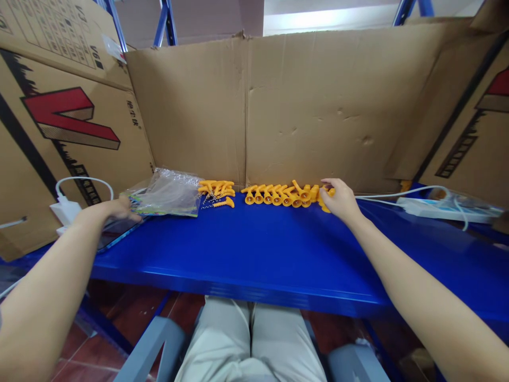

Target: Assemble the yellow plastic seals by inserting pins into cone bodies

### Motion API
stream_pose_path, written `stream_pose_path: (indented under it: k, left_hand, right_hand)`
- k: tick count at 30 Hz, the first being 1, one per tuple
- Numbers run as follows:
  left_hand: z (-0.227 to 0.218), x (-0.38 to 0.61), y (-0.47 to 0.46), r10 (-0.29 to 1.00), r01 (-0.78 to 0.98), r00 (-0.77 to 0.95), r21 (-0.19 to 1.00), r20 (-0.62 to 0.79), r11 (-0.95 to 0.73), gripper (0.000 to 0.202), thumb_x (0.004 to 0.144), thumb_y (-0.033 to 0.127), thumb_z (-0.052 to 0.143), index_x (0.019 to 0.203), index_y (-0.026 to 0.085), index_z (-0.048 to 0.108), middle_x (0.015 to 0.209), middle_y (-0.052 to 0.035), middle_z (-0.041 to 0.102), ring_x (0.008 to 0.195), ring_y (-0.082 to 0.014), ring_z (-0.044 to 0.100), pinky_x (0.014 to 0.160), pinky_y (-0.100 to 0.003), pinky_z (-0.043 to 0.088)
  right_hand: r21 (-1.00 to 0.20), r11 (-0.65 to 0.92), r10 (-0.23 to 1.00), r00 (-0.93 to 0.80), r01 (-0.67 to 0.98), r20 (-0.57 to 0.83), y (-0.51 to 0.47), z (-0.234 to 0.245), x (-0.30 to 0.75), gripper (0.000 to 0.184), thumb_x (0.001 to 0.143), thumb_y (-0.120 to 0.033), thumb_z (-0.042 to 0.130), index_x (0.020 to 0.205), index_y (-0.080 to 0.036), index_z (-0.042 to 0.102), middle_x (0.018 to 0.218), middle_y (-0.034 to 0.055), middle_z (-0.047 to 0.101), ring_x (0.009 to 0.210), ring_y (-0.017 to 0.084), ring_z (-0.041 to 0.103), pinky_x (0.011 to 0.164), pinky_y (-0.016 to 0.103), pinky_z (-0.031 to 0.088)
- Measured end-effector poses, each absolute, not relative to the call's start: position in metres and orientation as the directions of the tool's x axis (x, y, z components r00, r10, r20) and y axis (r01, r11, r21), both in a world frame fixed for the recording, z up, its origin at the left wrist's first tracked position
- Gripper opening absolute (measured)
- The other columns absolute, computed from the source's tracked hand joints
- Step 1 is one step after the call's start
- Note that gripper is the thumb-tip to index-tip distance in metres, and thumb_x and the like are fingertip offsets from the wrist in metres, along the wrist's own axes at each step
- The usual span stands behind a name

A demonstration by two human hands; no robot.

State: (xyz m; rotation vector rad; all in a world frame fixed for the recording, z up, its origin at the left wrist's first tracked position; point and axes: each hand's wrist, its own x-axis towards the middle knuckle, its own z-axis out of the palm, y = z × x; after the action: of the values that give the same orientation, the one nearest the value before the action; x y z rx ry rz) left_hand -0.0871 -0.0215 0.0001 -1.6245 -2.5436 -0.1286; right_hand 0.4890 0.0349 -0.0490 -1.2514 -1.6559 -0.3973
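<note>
My left hand is at the left edge of a stack of clear plastic bags, its slightly blurred fingers closed on the film there. At the right end of a row of yellow funnel-shaped plastic pieces, my right hand has its fingers curled around one yellow piece, partly hidden by them. Between the bags and that row lies a small heap of yellow-handled corkscrew-like parts with metal spirals. One of these yellow handles rests in front of the heap.
Cardboard panels wall the back and sides of the blue table. A dark flat device lies under my left hand, with a white charger beside it. A white power strip with cables sits at right.
</note>
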Motion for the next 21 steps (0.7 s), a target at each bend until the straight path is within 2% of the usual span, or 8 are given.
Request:
stream_pose_path:
  k: [2,4,7,9,12,16,19,21]
  left_hand:
    - [0.012,-0.079,-0.023,0.909,0.908,-0.415,-0.049,0.045,0.417,0.069,0.069,0.032,0.073,0.122,-0.003,0.047,0.121,-0.0214,0.062,0.099,-0.0208,0.062,0.068,-0.017,0.042]
    - [0.025,-0.068,-0.025,0.915,0.913,-0.401,-0.066,0.046,0.403,0.067,0.074,0.033,0.069,0.126,-0.001,0.043,0.124,-0.0210,0.061,0.105,-0.0216,0.060,0.073,-0.018,0.042]
    - [0.037,-0.044,-0.024,0.926,0.941,-0.320,-0.047,0.199,0.336,0.059,0.081,0.039,0.061,0.126,0.004,0.044,0.124,-0.0185,0.061,0.109,-0.0244,0.059,0.082,-0.023,0.042]
    - [0.039,-0.023,-0.018,0.936,0.981,-0.179,-0.014,0.302,0.192,0.051,0.083,0.037,0.057,0.123,0.007,0.048,0.125,-0.0154,0.061,0.111,-0.0241,0.058,0.088,-0.026,0.042]
    - [0.032,0.015,0.001,0.923,0.997,0.055,0.037,0.382,-0.075,0.040,0.081,0.028,0.053,0.117,0.010,0.056,0.122,-0.0128,0.064,0.112,-0.0232,0.058,0.094,-0.028,0.041]
    - [0.007,0.062,0.034,0.922,0.947,0.269,0.099,0.280,-0.307,0.026,0.075,0.021,0.052,0.097,0.018,0.065,0.105,-0.0088,0.070,0.099,-0.0235,0.063,0.089,-0.030,0.045]
    - [-0.015,0.086,0.055,0.934,0.940,0.287,0.125,0.214,-0.318,0.019,0.069,0.019,0.057,0.087,0.017,0.065,0.095,-0.0115,0.070,0.090,-0.0273,0.065,0.084,-0.035,0.047]
    - [-0.027,0.095,0.065,0.940,0.945,0.270,0.132,0.209,-0.300,0.020,0.067,0.018,0.060,0.086,0.017,0.065,0.096,-0.0135,0.070,0.092,-0.0295,0.065,0.084,-0.037,0.047]
  right_hand:
    - [-0.297,0.393,0.566,0.026,0.870,0.824,0.032,-0.047,0.488,0.029,0.077,-0.025,0.047,0.101,-0.017,0.062,0.099,0.0129,0.066,0.091,0.025,0.063,0.088,0.042,0.048]
    - [-0.307,0.371,0.585,0.036,0.876,0.810,0.029,-0.045,0.487,0.031,0.078,-0.025,0.046,0.103,-0.017,0.062,0.101,0.0131,0.066,0.093,0.026,0.062,0.089,0.043,0.048]
    - [-0.317,0.312,0.613,0.065,0.896,0.788,0.027,-0.044,0.488,0.034,0.078,-0.025,0.046,0.106,-0.017,0.062,0.104,0.0139,0.065,0.093,0.027,0.061,0.086,0.044,0.048]
    - [-0.308,0.219,0.635,0.104,0.926,0.765,0.027,-0.043,0.492,0.035,0.077,-0.027,0.046,0.107,-0.017,0.063,0.107,0.0143,0.064,0.094,0.028,0.060,0.084,0.046,0.047]
    - [-0.257,0.050,0.664,0.160,0.965,0.731,0.025,-0.042,0.500,0.034,0.076,-0.028,0.046,0.103,-0.017,0.064,0.107,0.0150,0.064,0.099,0.031,0.058,0.083,0.048,0.046]
    - [-0.209,-0.061,0.687,0.192,0.976,0.700,0.021,-0.040,0.512,0.033,0.076,-0.029,0.047,0.100,-0.016,0.065,0.106,0.0170,0.064,0.102,0.034,0.055,0.084,0.052,0.044]
    - [-0.209,-0.131,0.699,0.239,0.969,0.673,0.019,-0.039,0.519,0.034,0.076,-0.030,0.049,0.101,-0.015,0.066,0.106,0.0182,0.063,0.104,0.035,0.055,0.085,0.054,0.043]
    - [-0.194,-0.179,0.696,0.264,0.964,0.668,0.019,-0.040,0.523,0.034,0.075,-0.031,0.050,0.100,-0.015,0.067,0.104,0.0176,0.063,0.103,0.035,0.056,0.084,0.053,0.044]
